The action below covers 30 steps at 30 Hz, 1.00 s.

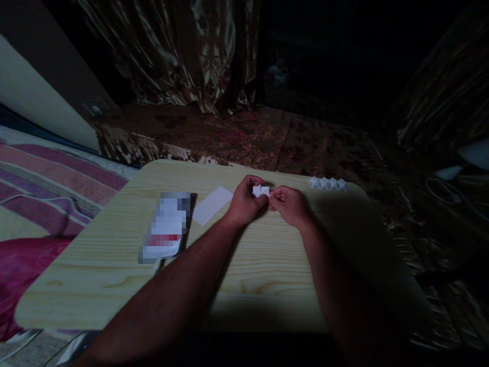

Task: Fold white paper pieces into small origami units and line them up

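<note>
Over the far middle of the wooden table, my left hand (246, 201) is closed around a small folded white paper piece (261, 190), with creased flaps showing. My right hand (288, 205) meets it from the right, thumb and fingertips pinched at the paper's lower right edge. Left of my left hand lies a flat white sheet of paper (212, 205). Several small white folded paper stars (327, 183) stand in a row near the table's far right edge, apart from my hands.
A phone (168, 224) with a pixelated screen lies on the left of the table (260, 275), propped on something dark. A striped bedspread (49, 178) is at the left. Patterned curtains (191, 51) hang behind; a lamp-like white object (473, 155) is at the right.
</note>
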Each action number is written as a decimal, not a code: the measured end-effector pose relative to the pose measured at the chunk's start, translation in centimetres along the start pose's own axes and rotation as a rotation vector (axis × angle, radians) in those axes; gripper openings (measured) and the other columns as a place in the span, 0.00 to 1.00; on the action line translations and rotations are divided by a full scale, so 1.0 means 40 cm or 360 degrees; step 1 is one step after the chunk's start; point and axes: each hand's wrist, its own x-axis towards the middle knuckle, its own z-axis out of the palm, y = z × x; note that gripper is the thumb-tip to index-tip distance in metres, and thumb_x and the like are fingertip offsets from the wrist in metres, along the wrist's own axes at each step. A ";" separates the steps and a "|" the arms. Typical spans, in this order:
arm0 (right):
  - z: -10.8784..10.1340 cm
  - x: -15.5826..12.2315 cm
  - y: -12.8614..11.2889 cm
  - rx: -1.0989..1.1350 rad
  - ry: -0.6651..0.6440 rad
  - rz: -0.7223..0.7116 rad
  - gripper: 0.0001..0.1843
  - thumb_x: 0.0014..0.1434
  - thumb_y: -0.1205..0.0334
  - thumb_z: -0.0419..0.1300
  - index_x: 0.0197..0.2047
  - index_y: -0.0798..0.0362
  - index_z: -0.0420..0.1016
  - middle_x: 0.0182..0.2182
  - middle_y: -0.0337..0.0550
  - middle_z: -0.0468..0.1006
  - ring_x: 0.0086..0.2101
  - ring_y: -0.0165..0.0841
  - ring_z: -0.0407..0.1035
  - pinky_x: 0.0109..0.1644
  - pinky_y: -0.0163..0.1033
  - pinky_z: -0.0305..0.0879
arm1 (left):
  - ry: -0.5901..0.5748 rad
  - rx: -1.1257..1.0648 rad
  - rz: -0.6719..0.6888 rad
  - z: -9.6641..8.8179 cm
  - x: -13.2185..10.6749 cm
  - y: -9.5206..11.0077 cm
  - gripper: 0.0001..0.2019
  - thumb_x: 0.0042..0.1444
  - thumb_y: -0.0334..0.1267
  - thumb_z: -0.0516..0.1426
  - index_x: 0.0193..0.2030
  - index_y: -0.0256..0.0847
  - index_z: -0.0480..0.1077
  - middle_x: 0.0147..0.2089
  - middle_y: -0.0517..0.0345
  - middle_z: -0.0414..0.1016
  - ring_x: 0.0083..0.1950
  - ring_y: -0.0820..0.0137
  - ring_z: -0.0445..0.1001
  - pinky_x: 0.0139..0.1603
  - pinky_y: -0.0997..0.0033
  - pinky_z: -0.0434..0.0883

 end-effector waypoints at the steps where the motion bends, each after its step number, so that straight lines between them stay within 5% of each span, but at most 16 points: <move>1: 0.001 -0.001 -0.004 0.0023 0.0018 0.0025 0.06 0.47 0.62 0.62 0.29 0.54 0.70 0.19 0.37 0.74 0.21 0.29 0.70 0.25 0.33 0.66 | 0.0003 -0.0019 -0.0018 0.001 0.000 0.002 0.20 0.44 0.29 0.61 0.45 0.39 0.64 0.34 0.62 0.69 0.29 0.77 0.66 0.29 0.78 0.62; 8: 0.006 -0.001 -0.021 0.0233 0.0134 0.0143 0.09 0.46 0.60 0.63 0.29 0.54 0.70 0.19 0.37 0.75 0.21 0.29 0.71 0.26 0.34 0.69 | -0.0160 -0.0308 -0.0238 0.001 0.001 0.009 0.16 0.43 0.36 0.65 0.39 0.35 0.70 0.35 0.56 0.76 0.33 0.72 0.72 0.36 0.73 0.68; 15: 0.015 -0.008 -0.032 0.0249 0.0108 0.0178 0.08 0.46 0.60 0.63 0.28 0.55 0.70 0.20 0.38 0.76 0.21 0.29 0.72 0.25 0.33 0.69 | -0.0153 -0.0276 -0.0325 -0.005 -0.001 0.006 0.14 0.46 0.44 0.64 0.35 0.35 0.71 0.27 0.59 0.73 0.25 0.75 0.68 0.27 0.75 0.64; 30: 0.017 -0.009 -0.014 0.0018 0.0165 0.0011 0.07 0.48 0.59 0.60 0.24 0.54 0.71 0.18 0.36 0.73 0.20 0.28 0.68 0.24 0.32 0.63 | -0.0120 -0.0181 -0.0322 -0.002 -0.003 0.003 0.12 0.48 0.43 0.62 0.32 0.35 0.70 0.24 0.61 0.69 0.21 0.78 0.61 0.21 0.77 0.56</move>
